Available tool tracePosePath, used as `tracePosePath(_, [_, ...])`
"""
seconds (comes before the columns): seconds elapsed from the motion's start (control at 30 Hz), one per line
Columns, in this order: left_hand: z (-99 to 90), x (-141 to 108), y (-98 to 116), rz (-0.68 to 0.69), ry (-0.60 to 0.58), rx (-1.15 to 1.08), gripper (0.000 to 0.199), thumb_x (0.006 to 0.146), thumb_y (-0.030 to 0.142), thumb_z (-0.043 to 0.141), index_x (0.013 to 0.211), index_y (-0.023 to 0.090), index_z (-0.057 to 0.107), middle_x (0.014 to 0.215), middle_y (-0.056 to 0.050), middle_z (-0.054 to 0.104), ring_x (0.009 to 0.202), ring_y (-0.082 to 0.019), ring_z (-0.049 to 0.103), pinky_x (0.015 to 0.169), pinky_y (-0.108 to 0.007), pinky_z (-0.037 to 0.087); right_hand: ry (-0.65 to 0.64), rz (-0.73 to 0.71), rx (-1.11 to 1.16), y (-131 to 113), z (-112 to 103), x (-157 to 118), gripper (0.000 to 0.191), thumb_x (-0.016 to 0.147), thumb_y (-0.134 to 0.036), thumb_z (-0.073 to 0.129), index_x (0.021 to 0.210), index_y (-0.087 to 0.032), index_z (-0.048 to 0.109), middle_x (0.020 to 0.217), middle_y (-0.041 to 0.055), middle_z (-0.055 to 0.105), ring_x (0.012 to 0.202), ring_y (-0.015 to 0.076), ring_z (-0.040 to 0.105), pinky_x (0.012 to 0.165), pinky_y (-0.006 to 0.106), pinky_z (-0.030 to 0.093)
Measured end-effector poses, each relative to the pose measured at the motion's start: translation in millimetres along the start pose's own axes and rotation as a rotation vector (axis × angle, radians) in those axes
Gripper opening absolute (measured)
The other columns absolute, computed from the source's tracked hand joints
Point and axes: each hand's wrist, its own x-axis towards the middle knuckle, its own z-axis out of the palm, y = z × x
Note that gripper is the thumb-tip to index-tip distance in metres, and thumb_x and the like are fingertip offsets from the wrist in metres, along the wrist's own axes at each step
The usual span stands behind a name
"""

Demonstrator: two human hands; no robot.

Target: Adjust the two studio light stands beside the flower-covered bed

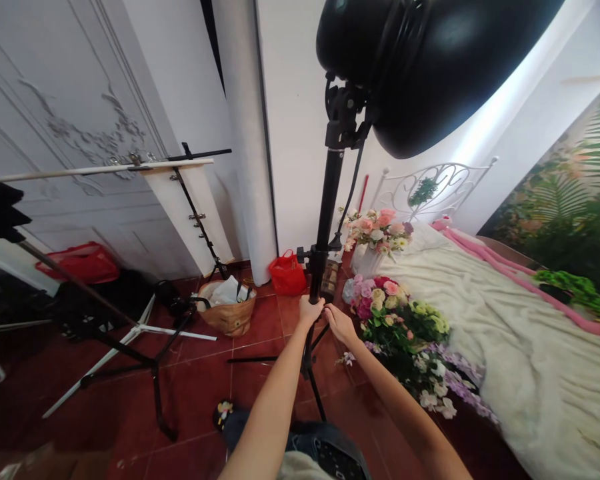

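A black light stand (329,207) rises in front of me, with a large black studio light (430,67) mounted on top. My left hand (311,312) is wrapped round the stand's pole below the collar with its clamp knob. Just right of it, my right hand (340,325) is closed at the pole, fingers pinched together. Whatever those fingers pinch, if anything, is too small and hidden to make out. A cable hangs from the light down beside the pole. The stand's thin legs spread on the red tiles below my hands.
Artificial flowers (400,313) crowd the floor right of the stand, beside a bed with a pale cover (520,333). A red bag (287,273) and a woven basket (230,313) stand behind. To the left, another stand's black legs (157,387) reach across the tiles (200,413).
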Motion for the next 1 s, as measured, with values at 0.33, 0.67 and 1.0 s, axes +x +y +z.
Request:
tracePosePath(0.33, [-0.8, 3.2, -4.6, 0.015, -0.017, 0.030, 0.017, 0.061, 0.023, 0.057, 0.048, 0.015, 0.052, 0.046, -0.001, 0.054, 0.046, -0.011, 0.051, 0.045, -0.019, 0.035, -0.005, -0.052, -0.019, 9.4, -1.3, 7.2, 0.033, 0.091, -0.042, 0.031, 0.085, -0.024, 0.058, 0.080, 0.0020, 0.062, 0.076, 0.0168, 0.057, 0.069, 0.023, 0.038])
tracePosePath(0.67, [1.2, 2.6, -3.0, 0.025, 0.003, 0.038, 0.018, 0.062, 0.024, 0.057, 0.047, 0.015, 0.054, 0.048, -0.002, 0.055, 0.046, -0.011, 0.052, 0.047, -0.021, 0.037, -0.120, 0.205, 0.176, 4.1, -6.3, 14.5, 0.058, 0.087, -0.059, 0.028, 0.047, -0.022, 0.046, 0.036, -0.0009, 0.049, 0.049, 0.0160, 0.056, 0.066, 0.024, 0.042])
tracePosePath(1.0, [1.0, 0.4, 1.1, 0.012, 0.017, 0.050, 0.015, 0.062, 0.023, 0.058, 0.050, 0.015, 0.055, 0.049, -0.002, 0.057, 0.049, -0.012, 0.054, 0.048, -0.021, 0.038, -0.478, 0.627, 0.605, 0.4, -15.3, 36.3, 0.052, 0.089, -0.051, 0.032, 0.047, -0.022, 0.036, 0.028, -0.0072, 0.025, 0.027, 0.0075, 0.020, 0.037, 0.021, 0.023])
